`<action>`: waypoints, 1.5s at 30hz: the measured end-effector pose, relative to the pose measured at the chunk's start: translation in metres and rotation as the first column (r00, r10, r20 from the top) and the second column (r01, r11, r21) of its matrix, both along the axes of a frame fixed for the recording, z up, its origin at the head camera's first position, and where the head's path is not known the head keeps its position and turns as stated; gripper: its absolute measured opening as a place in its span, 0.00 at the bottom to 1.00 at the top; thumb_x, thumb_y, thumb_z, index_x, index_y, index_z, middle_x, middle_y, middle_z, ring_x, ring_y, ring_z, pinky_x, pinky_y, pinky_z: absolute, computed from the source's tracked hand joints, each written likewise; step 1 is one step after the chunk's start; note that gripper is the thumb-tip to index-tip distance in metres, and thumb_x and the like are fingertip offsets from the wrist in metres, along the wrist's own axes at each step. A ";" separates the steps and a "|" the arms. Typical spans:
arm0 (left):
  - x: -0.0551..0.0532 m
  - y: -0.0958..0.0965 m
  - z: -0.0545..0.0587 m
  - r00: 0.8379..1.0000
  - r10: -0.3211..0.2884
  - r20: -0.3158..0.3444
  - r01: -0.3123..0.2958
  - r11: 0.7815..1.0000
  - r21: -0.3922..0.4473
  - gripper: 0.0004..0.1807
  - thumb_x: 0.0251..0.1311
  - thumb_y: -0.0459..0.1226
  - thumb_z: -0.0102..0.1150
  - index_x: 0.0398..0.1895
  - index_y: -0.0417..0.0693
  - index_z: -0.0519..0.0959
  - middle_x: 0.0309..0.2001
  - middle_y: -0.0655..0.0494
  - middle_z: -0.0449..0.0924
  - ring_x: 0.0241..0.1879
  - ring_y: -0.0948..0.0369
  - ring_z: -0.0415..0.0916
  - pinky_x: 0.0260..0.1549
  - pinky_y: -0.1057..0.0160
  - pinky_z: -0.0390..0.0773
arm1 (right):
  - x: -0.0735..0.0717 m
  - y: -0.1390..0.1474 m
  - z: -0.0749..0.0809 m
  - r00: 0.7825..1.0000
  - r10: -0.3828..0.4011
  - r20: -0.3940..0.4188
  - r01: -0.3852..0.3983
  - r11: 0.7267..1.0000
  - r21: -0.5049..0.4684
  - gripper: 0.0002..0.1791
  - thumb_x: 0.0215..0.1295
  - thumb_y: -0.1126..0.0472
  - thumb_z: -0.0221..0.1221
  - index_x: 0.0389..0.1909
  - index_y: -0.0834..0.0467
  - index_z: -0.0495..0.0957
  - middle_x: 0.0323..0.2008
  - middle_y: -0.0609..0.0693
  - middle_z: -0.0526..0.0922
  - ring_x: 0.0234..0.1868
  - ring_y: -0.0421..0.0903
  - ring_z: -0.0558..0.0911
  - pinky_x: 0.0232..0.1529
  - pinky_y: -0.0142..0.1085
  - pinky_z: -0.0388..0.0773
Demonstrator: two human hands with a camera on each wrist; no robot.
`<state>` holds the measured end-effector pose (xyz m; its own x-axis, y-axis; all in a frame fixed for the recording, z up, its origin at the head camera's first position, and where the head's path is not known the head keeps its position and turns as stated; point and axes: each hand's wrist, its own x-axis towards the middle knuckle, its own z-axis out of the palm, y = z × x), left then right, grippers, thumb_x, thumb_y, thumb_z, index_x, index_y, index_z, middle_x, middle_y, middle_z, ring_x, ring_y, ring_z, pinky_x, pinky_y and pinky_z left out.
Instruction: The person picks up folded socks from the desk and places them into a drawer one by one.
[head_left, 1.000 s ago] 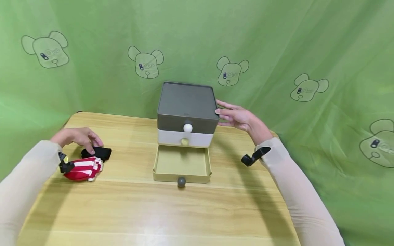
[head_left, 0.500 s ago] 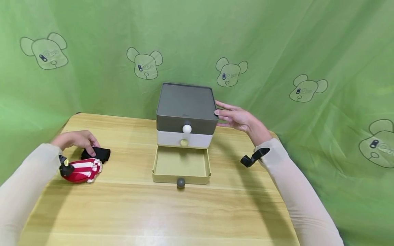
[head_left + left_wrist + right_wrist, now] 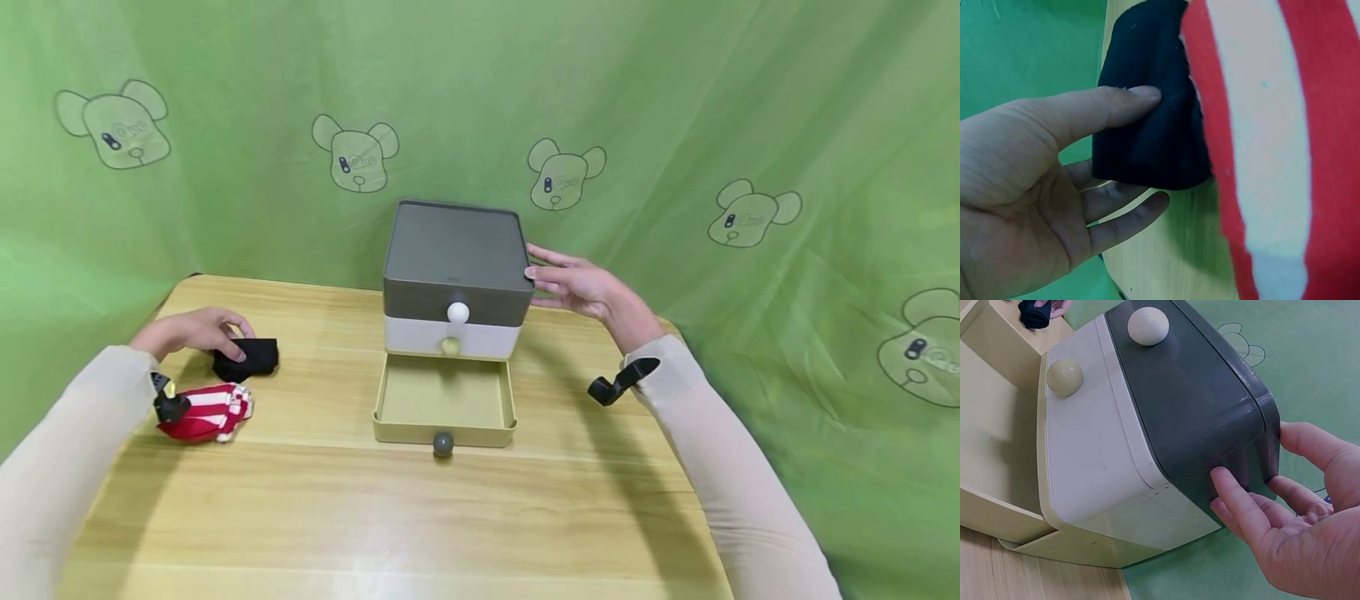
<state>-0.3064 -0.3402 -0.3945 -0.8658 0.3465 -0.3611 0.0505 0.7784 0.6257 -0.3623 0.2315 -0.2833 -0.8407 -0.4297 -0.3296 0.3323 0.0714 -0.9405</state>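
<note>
My left hand (image 3: 195,328) pinches a folded black cloth bundle (image 3: 258,357) at the left of the table, thumb on top and fingers beneath. In the left wrist view the thumb presses the dark fabric (image 3: 1147,137). Just nearer to me lies a red-and-white striped cloth item (image 3: 208,410), partly hidden by the wrist strap. At the middle back stands a stacked drawer box (image 3: 457,246), its bottom beige drawer (image 3: 442,404) pulled out with nothing inside. My right hand (image 3: 577,287) rests its extended fingers against the right side of the dark top tier (image 3: 1191,394).
The wooden table (image 3: 450,517) carries all these things. Behind it hangs a green curtain (image 3: 450,75) printed with bear heads. A dark knob (image 3: 443,444) sticks out from the open drawer's front; white (image 3: 458,312) and beige (image 3: 450,346) knobs mark the upper tiers.
The black cloth bundle has shifted slightly up and to the right in my left hand, away from the striped item. My right hand stays at the box's side.
</note>
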 end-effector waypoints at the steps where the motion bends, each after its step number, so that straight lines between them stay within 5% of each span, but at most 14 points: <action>1: -0.001 0.001 0.000 1.000 0.018 -0.009 -0.018 1.000 0.009 0.20 0.58 0.31 0.69 0.51 0.28 0.75 0.44 0.38 0.84 0.41 0.59 0.78 0.39 0.63 0.77 | 0.000 0.000 0.000 1.000 0.001 0.001 -0.001 1.000 -0.001 0.39 0.76 0.68 0.52 0.82 0.47 0.47 0.82 0.58 0.47 0.81 0.56 0.53 0.79 0.55 0.58; 8: -0.004 0.002 0.001 0.989 0.137 -0.052 -0.134 0.989 0.059 0.24 0.58 0.31 0.70 0.54 0.26 0.75 0.45 0.34 0.80 0.37 0.59 0.78 0.33 0.62 0.83 | -0.001 0.000 0.000 1.000 0.004 -0.004 -0.004 1.000 -0.009 0.40 0.76 0.68 0.53 0.82 0.48 0.48 0.81 0.59 0.51 0.81 0.56 0.55 0.78 0.55 0.59; 15: -0.007 0.010 0.008 0.981 0.163 -0.106 -0.153 0.984 0.093 0.26 0.59 0.33 0.70 0.57 0.26 0.76 0.56 0.25 0.75 0.43 0.55 0.80 0.35 0.58 0.87 | -0.001 -0.001 0.002 1.000 0.001 -0.013 -0.001 1.000 -0.004 0.39 0.76 0.67 0.52 0.82 0.47 0.49 0.80 0.59 0.53 0.80 0.56 0.56 0.78 0.54 0.59; 31: -0.001 0.063 0.056 0.997 0.077 -0.019 -0.070 0.967 0.244 0.28 0.61 0.34 0.70 0.61 0.28 0.75 0.53 0.42 0.83 0.41 0.62 0.83 0.39 0.58 0.89 | -0.002 0.002 0.001 1.000 -0.003 -0.009 0.003 1.000 -0.015 0.40 0.75 0.68 0.53 0.82 0.47 0.49 0.80 0.59 0.53 0.81 0.57 0.56 0.78 0.54 0.59; 39: 0.014 0.093 0.075 0.998 0.056 0.039 -0.066 0.945 0.320 0.28 0.60 0.33 0.70 0.62 0.30 0.75 0.46 0.53 0.86 0.41 0.62 0.84 0.40 0.59 0.88 | 0.000 0.002 -0.002 1.000 0.004 -0.007 -0.004 1.000 -0.011 0.39 0.76 0.68 0.53 0.82 0.47 0.48 0.82 0.58 0.47 0.82 0.56 0.53 0.79 0.54 0.58; 45: 0.026 0.124 0.079 0.998 0.042 0.056 -0.059 0.937 0.345 0.27 0.58 0.32 0.71 0.60 0.30 0.77 0.48 0.49 0.86 0.40 0.61 0.84 0.39 0.60 0.88 | 0.000 0.002 -0.003 1.000 0.013 -0.010 -0.014 1.000 -0.008 0.39 0.76 0.67 0.52 0.82 0.47 0.48 0.82 0.58 0.44 0.82 0.56 0.50 0.79 0.55 0.56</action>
